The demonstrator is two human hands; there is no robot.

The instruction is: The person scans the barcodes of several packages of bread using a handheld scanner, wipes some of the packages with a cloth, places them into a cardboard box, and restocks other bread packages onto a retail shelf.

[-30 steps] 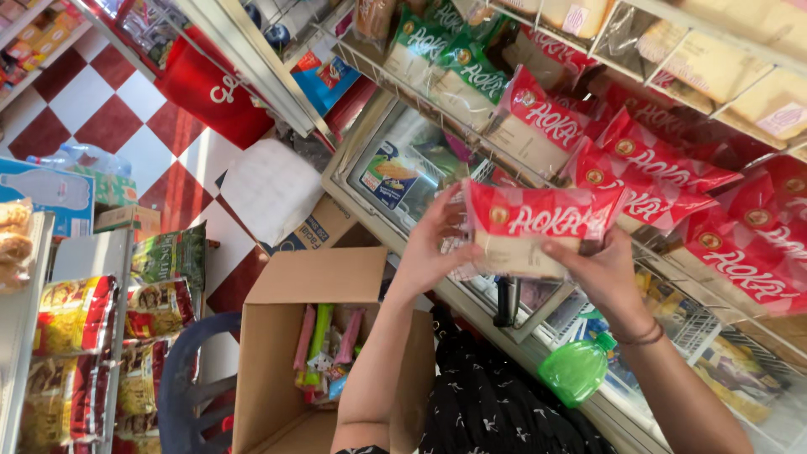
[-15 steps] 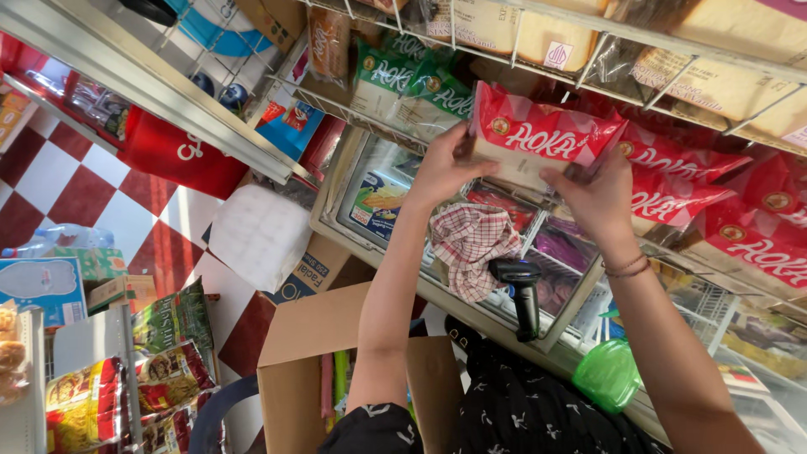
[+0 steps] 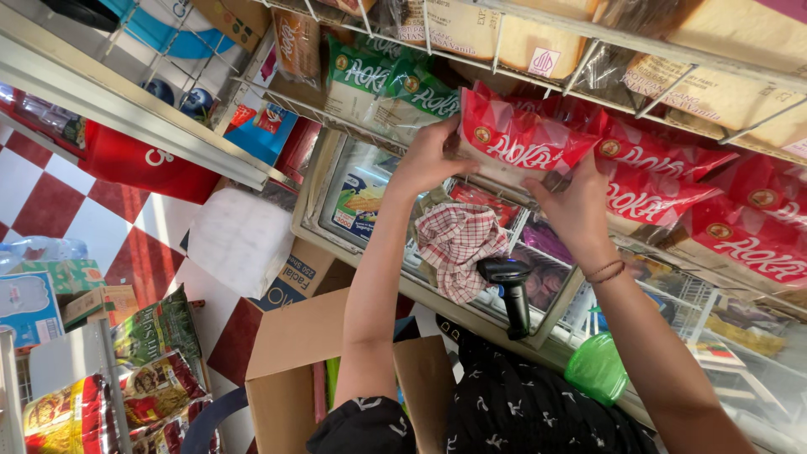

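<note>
The red bread packet is up at the wire shelf, held at the left end of the row of matching red packets, and both our hands are closed on it: the left hand wraps its left edge with the fingers curled round, the right hand grips the lower right corner from below.

Going outward from that packet: nearest us and well below it sits the open cardboard box, flaps up, right by our dark patterned clothing. Further out, straight under the packet, a red checked cloth lies on the glass freezer lid with a black handheld scanner just beside it, and a green plastic lid down to the right. Left of the packet, touching or nearly so, are the green packets. Above it the top rack holds pale loaves.

How we'd do this well, as far as we can judge: keep the grip light since the bread inside squashes easily, hold it by the edges rather than the middle, and slide it in flat so it lines up face-out with the other red ones. The wires could snag the wrapper, so lift a bit over the front rail instead of dragging. Also mind the elbow near that scanner.
</note>
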